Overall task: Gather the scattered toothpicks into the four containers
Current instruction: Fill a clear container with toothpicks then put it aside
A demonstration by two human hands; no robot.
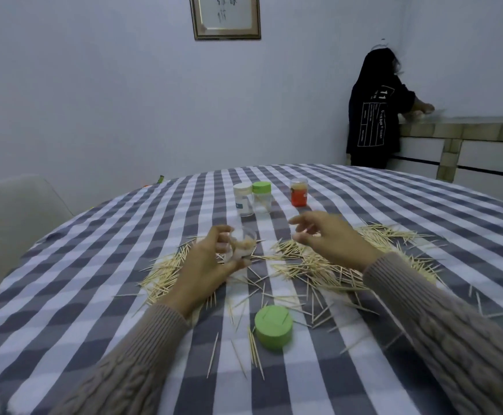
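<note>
Left hand [205, 265] fingers curl round clear jar [242, 245] above counter [94, 295], right hand [331, 235] fingers apart and loose over toothpicks [313, 265] strewn both sides, green lid [273, 327] near, three jars [262, 196] behind, person [373, 115] far right.

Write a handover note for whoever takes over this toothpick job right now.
Left hand: its grip holds an open clear jar, tilted, with some toothpicks inside.
Right hand: above the pile, fingers loosely curled; whether it pinches a toothpick I cannot tell.
Loose green lid lies near the table's front edge.
Three jars stand at the back with lids on: white-lidded jar, green-lidded jar, orange jar.
Done: a small batch is in the held jar.
Left: most scattered toothpicks remain on the checked tablecloth; fill jars, recap.
</note>
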